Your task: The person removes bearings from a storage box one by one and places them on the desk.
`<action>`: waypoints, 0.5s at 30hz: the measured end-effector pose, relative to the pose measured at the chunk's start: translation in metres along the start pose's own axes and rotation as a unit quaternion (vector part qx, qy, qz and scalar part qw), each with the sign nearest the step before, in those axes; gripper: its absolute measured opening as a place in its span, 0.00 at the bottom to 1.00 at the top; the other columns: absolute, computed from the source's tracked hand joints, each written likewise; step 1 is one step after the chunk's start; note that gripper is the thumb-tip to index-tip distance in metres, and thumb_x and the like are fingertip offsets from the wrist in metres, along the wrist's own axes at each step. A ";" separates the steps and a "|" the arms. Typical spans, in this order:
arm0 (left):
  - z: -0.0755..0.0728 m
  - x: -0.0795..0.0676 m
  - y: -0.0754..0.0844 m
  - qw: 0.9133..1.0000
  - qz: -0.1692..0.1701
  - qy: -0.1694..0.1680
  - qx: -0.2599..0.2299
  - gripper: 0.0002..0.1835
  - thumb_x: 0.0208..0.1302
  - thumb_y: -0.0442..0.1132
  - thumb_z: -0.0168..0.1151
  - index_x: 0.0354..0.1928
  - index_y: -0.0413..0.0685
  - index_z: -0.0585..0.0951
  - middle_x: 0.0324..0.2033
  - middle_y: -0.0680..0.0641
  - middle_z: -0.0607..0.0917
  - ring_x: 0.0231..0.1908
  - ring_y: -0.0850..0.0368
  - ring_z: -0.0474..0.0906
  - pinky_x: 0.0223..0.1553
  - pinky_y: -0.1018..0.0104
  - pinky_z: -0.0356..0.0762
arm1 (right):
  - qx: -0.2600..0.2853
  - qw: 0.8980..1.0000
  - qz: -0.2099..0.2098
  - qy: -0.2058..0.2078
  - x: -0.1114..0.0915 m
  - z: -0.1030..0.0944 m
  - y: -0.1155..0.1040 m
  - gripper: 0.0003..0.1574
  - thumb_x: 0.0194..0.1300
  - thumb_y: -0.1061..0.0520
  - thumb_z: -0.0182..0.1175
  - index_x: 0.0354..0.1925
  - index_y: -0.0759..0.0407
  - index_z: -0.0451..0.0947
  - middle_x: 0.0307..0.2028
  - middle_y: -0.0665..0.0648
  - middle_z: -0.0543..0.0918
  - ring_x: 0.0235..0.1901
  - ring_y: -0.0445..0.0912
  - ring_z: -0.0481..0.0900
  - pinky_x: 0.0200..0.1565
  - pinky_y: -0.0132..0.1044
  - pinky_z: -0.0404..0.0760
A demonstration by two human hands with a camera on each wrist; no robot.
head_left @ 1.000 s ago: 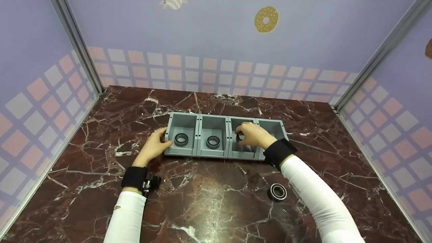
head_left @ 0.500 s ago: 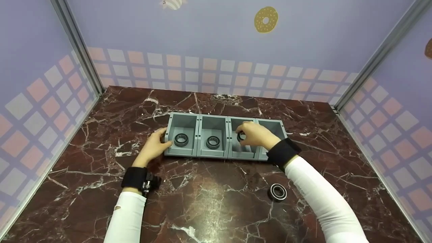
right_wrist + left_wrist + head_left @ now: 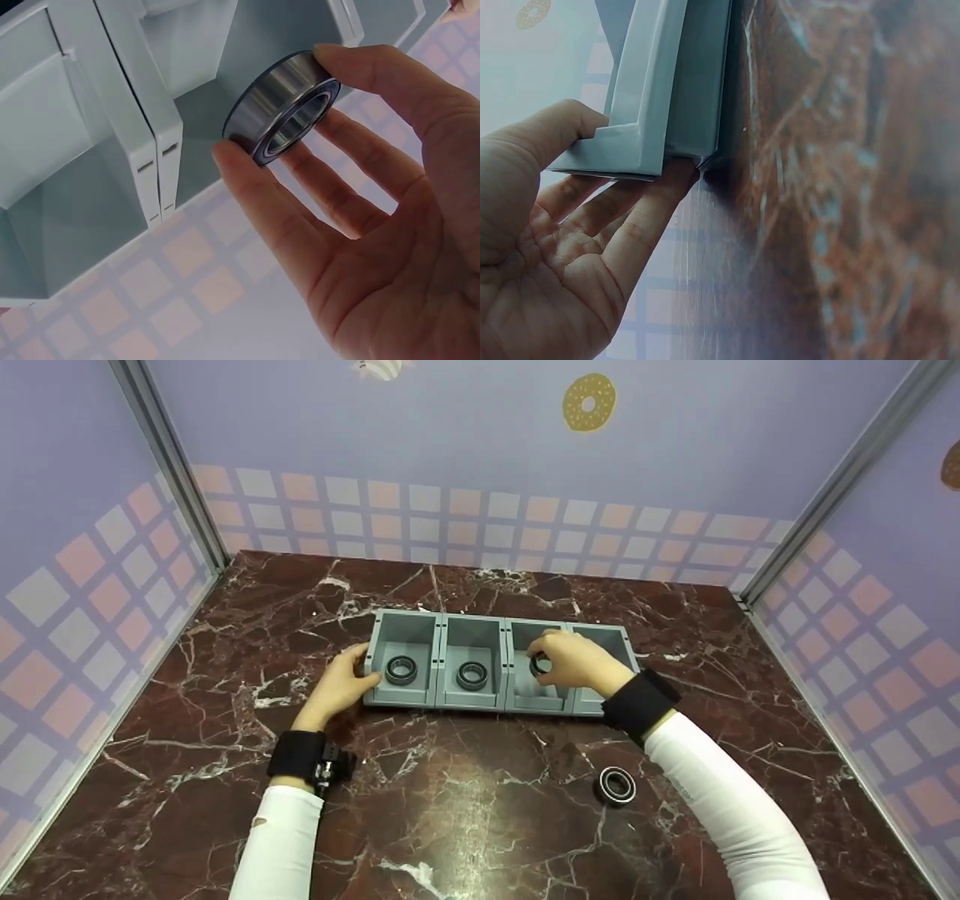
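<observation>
Steel bearing (image 3: 274,97) pinched, right of centre

It is held in the fingers of the right hand (image 3: 576,661); centre left, the grey bin row (image 3: 471,701) is gripped by the left hand (image 3: 337,688).

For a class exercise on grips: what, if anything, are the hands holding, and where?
The right hand pinches a bearing by opposite sides of its outer rim; the left hand grips the leftmost bin by its outer side wall.

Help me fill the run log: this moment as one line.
left hand: grips leftmost gray bin; right hand: pinches bearing at third bin; first two bins: one bearing each; marbled tabletop: one bearing
</observation>
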State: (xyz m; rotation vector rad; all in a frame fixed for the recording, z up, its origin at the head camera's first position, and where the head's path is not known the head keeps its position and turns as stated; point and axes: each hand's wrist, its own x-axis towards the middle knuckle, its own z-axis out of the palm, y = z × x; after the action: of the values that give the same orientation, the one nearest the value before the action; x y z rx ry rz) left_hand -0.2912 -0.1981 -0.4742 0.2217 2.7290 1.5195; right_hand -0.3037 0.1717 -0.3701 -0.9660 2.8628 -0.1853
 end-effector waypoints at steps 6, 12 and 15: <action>0.000 0.000 -0.001 1.000 0.003 -0.002 0.000 0.35 0.68 0.29 0.57 0.75 0.26 0.61 0.68 0.25 0.72 0.60 0.33 0.78 0.66 0.45 0.75 | 0.003 1.000 -0.001 0.003 -0.008 -0.001 -0.003 0.25 0.59 0.59 0.70 0.56 0.63 0.84 0.51 0.64 0.84 0.50 0.59 0.83 0.55 0.58 0.81; -0.002 0.000 -0.001 1.000 -0.012 -0.013 0.010 0.36 0.70 0.31 0.56 0.76 0.26 0.57 0.73 0.25 0.64 0.72 0.31 0.66 0.75 0.41 0.63 | 0.003 1.000 -0.023 0.014 -0.015 -0.002 -0.008 0.23 0.60 0.60 0.70 0.55 0.63 0.84 0.49 0.64 0.85 0.47 0.59 0.83 0.53 0.56 0.82; -0.002 0.001 -0.001 1.000 -0.018 -0.017 0.016 0.37 0.71 0.32 0.56 0.77 0.27 0.56 0.75 0.25 0.61 0.76 0.31 0.59 0.78 0.40 0.57 | 0.001 0.999 -0.033 0.016 -0.019 -0.002 -0.010 0.22 0.60 0.60 0.70 0.54 0.62 0.85 0.48 0.64 0.85 0.47 0.59 0.83 0.52 0.56 0.82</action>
State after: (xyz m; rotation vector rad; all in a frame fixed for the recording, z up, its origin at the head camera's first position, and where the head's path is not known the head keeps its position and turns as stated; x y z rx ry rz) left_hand -0.2922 -0.2000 -0.4738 0.1962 2.7164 1.4512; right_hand -0.2830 0.1756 -0.3652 -1.0688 2.8607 -0.2129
